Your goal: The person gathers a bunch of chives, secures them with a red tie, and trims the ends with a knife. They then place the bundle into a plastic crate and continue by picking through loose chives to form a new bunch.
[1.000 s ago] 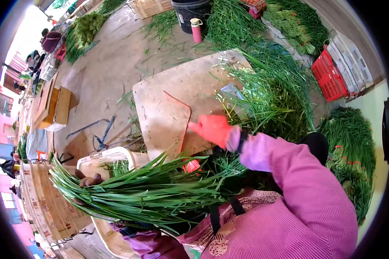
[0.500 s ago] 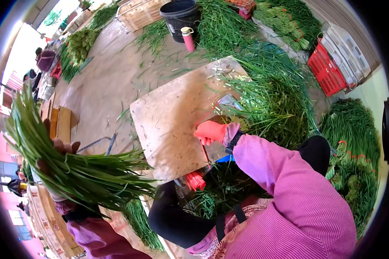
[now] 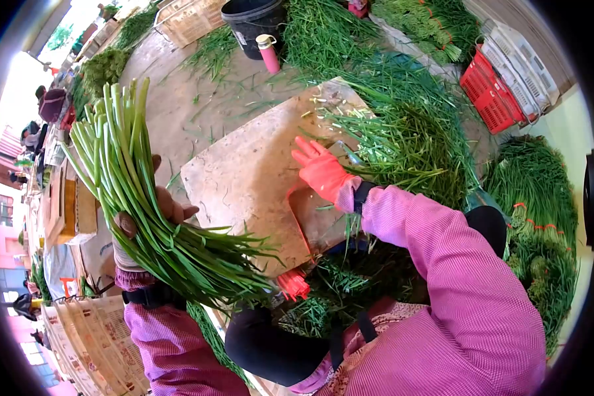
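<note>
My left hand (image 3: pixel 170 206), in a dull glove, grips a thick bunch of garlic chives (image 3: pixel 198 261) at the left of the board. Pale stem ends point up and the green leaves droop toward the board's near edge. Over the board (image 3: pixel 237 165), my right hand (image 3: pixel 322 173) in a red-orange glove has its fingers spread, with nothing in them. Just below that hand a thin red tie strip (image 3: pixel 297 221) curves across the board. More red strips (image 3: pixel 294 284) stick out in a bundle at the near edge.
Loose chives (image 3: pixel 416 145) are heaped right of the board. Tied bundles (image 3: pixel 534 218) lie at the far right, near a red crate (image 3: pixel 492 96). A black bucket (image 3: pixel 254 30) and a pink bottle (image 3: pixel 268 56) stand behind. Crates (image 3: pixel 99 336) are stacked at lower left.
My left hand has brought the chives rightward toward the board, turning the stem ends more upright. My right hand has gone from closed on the red strip to spread, and the strip now lies loose.
</note>
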Demonstrator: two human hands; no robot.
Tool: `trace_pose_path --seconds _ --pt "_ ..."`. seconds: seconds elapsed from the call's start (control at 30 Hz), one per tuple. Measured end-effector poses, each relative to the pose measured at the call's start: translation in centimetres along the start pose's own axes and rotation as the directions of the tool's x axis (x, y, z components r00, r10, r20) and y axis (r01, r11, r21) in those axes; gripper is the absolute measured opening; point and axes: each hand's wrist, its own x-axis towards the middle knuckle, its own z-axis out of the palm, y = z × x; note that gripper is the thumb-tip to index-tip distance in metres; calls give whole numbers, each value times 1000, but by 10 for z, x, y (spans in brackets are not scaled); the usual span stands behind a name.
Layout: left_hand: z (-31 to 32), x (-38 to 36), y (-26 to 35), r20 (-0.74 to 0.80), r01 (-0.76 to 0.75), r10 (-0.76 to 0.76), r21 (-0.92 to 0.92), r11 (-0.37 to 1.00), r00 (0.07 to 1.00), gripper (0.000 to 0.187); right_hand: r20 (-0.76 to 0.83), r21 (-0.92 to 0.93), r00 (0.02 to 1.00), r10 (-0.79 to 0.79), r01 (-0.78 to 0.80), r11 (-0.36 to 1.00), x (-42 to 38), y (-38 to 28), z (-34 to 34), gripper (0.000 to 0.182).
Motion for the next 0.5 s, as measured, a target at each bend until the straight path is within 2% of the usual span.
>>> trace_pose_path --seconds 0.07,0.1,0.13,0.17,0.2,0.23,0.27,0.3,0.33,0.37,0.4,0.43,0.47,0.5 --pt "0 -7 5 -12 40 -40 -35 999 999 99 124 -52 992 -13 19 998 6 6 -6 10" --pt "-8 -10 16 19 81 -82 34 996 996 97 397 11 893 210 -233 972 12 5 -9 11" --pt "-12 -13 24 7 105 -106 82 991 994 100 395 15 895 206 -231 973 15 7 -15 11" --pt "-17 -16 31 -34 176 -173 143 974 984 96 639 252 664 387 -657 711 25 11 -39 14" --pt "-22 -20 38 -76 248 -237 200 948 968 92 864 291 358 353 -929 230 28 15 -54 18" --pt "-29 -22 42 -70 244 -234 204 948 970 92 901 420 392 184 -896 -146 10 12 -44 25" --pt "-37 -24 44 -58 297 -292 268 917 955 84 899 424 395 189 -894 -145 8 4 -52 25" --pt "-31 -21 47 -54 347 -350 330 878 935 77 933 358 343 105 -910 -211 8 -7 -61 25" --pt "-21 -18 51 -96 421 -415 353 836 905 60 956 285 292 14 -920 -269 7 -19 -67 25" --pt "-23 -4 46 -84 444 -473 517 731 877 53 955 289 296 15 -919 -267 2 -30 -67 25" --pt "-14 12 44 -84 445 -531 664 601 843 46 964 258 265 21 -910 -325 -4 -41 -64 26" --pt "5 14 37 -100 455 -492 568 686 865 36 972 224 232 25 -896 -383 -11 -52 -60 26" --pt "22 23 29 -103 464 -509 590 660 855 38 972 225 233 26 -895 -384 -18 -63 -57 26" --pt "15 32 9 -78 429 -514 666 611 854 44 968 241 248 46 -855 -460 -24 -72 -53 26"
